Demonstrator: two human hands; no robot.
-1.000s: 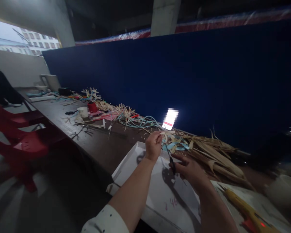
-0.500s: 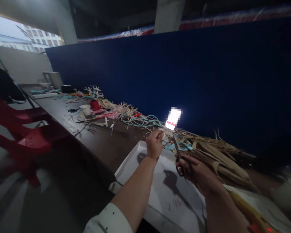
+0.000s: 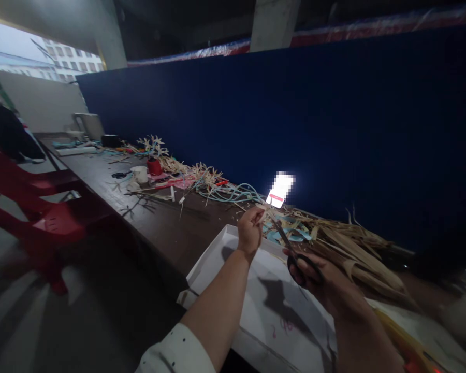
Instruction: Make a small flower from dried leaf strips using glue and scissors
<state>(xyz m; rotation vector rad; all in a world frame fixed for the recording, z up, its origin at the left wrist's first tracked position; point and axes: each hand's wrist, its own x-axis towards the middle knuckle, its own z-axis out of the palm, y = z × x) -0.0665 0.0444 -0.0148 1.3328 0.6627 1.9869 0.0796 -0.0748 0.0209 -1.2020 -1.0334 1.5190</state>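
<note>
My left hand [image 3: 251, 230] pinches a small pale husk piece [image 3: 262, 209] above the far edge of a white box lid [image 3: 227, 235]. In my right hand [image 3: 314, 272] is a pair of dark-handled scissors [image 3: 284, 235], fingers in the loops, its blade tips close to the pale piece. Whether the blades touch it is too small to tell. Red handwritten marks show on the lid's white surface, along with the shadow of my right hand. Behind my hands lie light blue scraps [image 3: 301, 234] and dry husk strips [image 3: 357, 254].
A glowing phone [image 3: 280, 190] leans near the blue partition [image 3: 202, 114]. Leftward on the brown table [image 3: 178, 223] are blue cords [image 3: 233, 194], husk flowers [image 3: 153, 146], a white cup [image 3: 140, 174] and another pair of scissors [image 3: 120, 175]. Red chairs [image 3: 58, 223] stand left; a yellow tool [image 3: 399, 334] lies lower right.
The scissors in my right hand have turned, and their tips are now nearer the pale piece in my left hand. More of that piece shows. The whole view has shifted slightly.
</note>
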